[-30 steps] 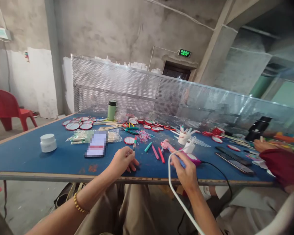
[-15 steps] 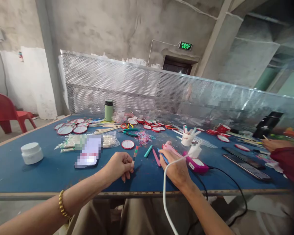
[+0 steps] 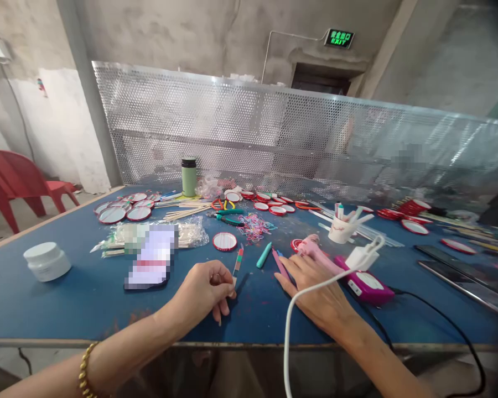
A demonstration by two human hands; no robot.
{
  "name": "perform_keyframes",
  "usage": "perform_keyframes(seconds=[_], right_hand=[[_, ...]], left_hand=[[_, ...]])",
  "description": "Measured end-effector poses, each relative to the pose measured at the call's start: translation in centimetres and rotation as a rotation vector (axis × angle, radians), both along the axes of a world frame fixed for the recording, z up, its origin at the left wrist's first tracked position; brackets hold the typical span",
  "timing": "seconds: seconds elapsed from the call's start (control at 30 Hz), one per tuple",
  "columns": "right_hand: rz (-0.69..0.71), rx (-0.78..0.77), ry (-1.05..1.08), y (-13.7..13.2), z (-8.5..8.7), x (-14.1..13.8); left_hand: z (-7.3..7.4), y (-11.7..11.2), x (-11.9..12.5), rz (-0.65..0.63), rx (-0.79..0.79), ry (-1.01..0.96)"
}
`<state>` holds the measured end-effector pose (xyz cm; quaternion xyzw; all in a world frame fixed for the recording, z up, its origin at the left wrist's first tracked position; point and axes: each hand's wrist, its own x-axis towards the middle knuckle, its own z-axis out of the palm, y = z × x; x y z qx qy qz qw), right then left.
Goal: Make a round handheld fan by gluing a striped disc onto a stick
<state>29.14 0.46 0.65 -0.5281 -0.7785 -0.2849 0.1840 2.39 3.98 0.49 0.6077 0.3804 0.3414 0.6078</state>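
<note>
My left hand [image 3: 207, 290] pinches a thin stick [image 3: 237, 263] striped in red, green, brown and dark bands, its tip pointing up and away. My right hand [image 3: 319, 293] lies low over the table with fingers stretched and thumb apart. Its fingers partly cover a pink pen [image 3: 279, 263], and a bit of blue shows beside it. To the left of these lies a teal pen [image 3: 264, 255]. Just beyond my right hand are a pink soft item [image 3: 315, 249] and a red-rimmed round lid [image 3: 297, 244]. Another round lid [image 3: 224, 241] lies beyond my left hand.
A white cable crosses in front of my right forearm, near a magenta box [image 3: 369, 287]. A pen cup [image 3: 340, 229], pliers [image 3: 228, 218], coloured loops [image 3: 255, 226], a phone [image 3: 151, 257], a white jar [image 3: 47, 261] and a green bottle [image 3: 188, 178] stand or lie around. A perforated metal screen [image 3: 232, 127] borders the back.
My right hand has loosened from the blue pen and spread its fingers over the pink one. My left hand still holds the striped stick. The view has shifted, and the other person's hand has left it.
</note>
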Motion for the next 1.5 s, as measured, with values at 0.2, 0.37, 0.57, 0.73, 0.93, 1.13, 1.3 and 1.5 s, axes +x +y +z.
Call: perform_keyframes(seconds=[0.2,0.37,0.57,0.73,0.93,1.13,1.3,1.5], right_hand=[[0.06,0.079,0.137,-1.4,1.0,-1.9],[0.255,-0.143,0.147,-1.7,2.3,-5.5],[0.41,-0.245,0.159,-0.7,1.6,-6.5],[0.412,-0.318,0.166,-0.7,1.3,-6.5],[0.421,-0.336,0.137,-0.6,0.3,-6.0],[0.452,-0.262,0.13,-0.4,-0.3,-6.0],[0.443,-0.255,0.127,-0.6,-0.1,-5.7],[0.435,-0.272,0.18,-1.3,0.2,-5.1]], left_hand=[[0.6,-0.3,0.3,0.014,-0.066,0.036],[1.3,0.0,0.5,0.013,-0.052,0.1],[2.4,0.7,0.6,-0.019,-0.258,0.033],[2.6,0.8,0.5,-0.001,-0.38,-0.009],[2.9,0.8,0.6,0.076,-0.444,0.0],[2.5,0.5,1.1,0.061,-0.386,0.109],[2.1,1.0,1.1,-0.06,-0.294,0.27],[3.2,0.9,-2.2,-0.163,0.633,0.643]])
